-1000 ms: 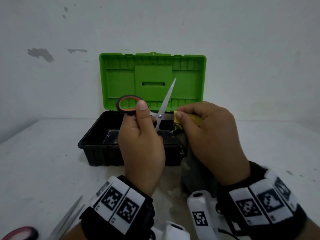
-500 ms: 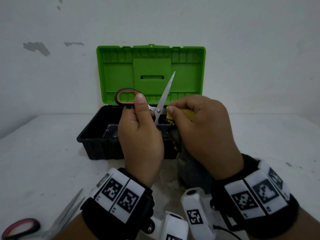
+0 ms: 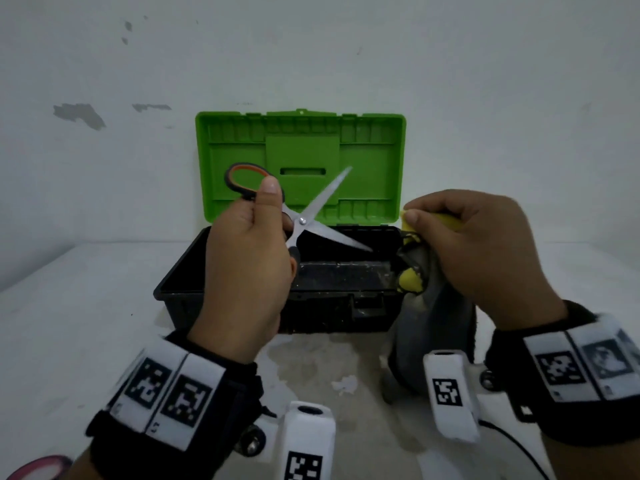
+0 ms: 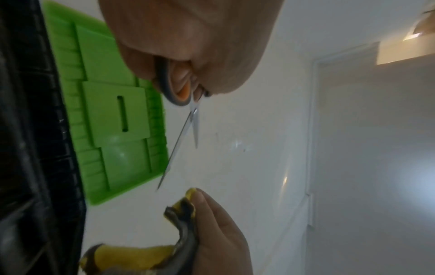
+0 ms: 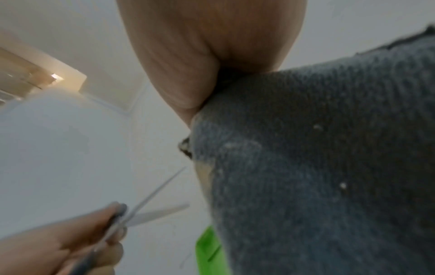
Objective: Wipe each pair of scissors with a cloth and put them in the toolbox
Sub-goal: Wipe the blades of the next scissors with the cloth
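Note:
My left hand (image 3: 254, 237) grips the orange-and-black handles of a pair of scissors (image 3: 323, 206), blades spread wide above the toolbox (image 3: 180, 296), a black box with its green lid (image 3: 301, 150) standing open. My right hand (image 3: 460, 237) pinches a grey-and-yellow cloth (image 3: 433, 327) just right of the blade tips, apart from them. In the left wrist view the scissors (image 4: 188, 119) point down toward the cloth (image 4: 183, 210). The grey cloth (image 5: 317, 167) fills most of the right wrist view, the blades (image 5: 160, 204) at lower left.
The toolbox stands on a white table (image 3: 76, 323) against a white wall. A red handle of another pair of scissors (image 3: 38, 469) shows at the bottom left edge. Scuffed, stained tabletop lies in front of the box.
My right hand with the cloth has slid right, off the lower blade, which now shows bare. The scissors' blades have spread wider apart.

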The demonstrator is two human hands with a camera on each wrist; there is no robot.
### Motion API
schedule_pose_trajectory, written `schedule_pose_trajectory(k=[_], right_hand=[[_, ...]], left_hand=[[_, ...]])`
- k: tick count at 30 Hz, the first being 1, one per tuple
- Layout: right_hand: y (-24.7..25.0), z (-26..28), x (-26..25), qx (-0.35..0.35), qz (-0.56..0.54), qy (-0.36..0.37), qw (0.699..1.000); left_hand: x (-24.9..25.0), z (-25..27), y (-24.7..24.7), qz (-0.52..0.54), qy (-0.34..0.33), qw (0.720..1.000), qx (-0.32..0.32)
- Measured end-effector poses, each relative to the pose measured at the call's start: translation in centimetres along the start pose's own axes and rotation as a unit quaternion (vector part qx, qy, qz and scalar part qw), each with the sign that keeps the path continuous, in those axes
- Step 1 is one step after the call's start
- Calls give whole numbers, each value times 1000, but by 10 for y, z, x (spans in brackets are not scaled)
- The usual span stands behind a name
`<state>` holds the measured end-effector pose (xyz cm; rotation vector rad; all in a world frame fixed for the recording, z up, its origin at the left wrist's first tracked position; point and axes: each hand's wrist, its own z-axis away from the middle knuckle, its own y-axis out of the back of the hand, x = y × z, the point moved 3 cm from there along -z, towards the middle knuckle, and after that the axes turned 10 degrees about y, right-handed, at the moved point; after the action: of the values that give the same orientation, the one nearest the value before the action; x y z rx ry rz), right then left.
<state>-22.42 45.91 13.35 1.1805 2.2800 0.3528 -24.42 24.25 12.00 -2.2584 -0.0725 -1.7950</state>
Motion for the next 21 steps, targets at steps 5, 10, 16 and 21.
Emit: schedule_pose_trajectory(k=[5, 10, 16, 21], right_hand=[[22, 2, -32, 25, -55, 90, 994], [3, 11, -45, -4, -40, 152, 987], [-24, 20, -48, 1, -49, 190, 981], [-25, 17, -33, 17, -24, 165, 986]], left_hand=[[15, -7, -7, -87, 34, 993, -76], [13, -7, -13, -151, 49, 979, -124], [8, -3, -18, -146, 48, 976, -154], [5, -2, -15, -153, 32, 978, -140]])
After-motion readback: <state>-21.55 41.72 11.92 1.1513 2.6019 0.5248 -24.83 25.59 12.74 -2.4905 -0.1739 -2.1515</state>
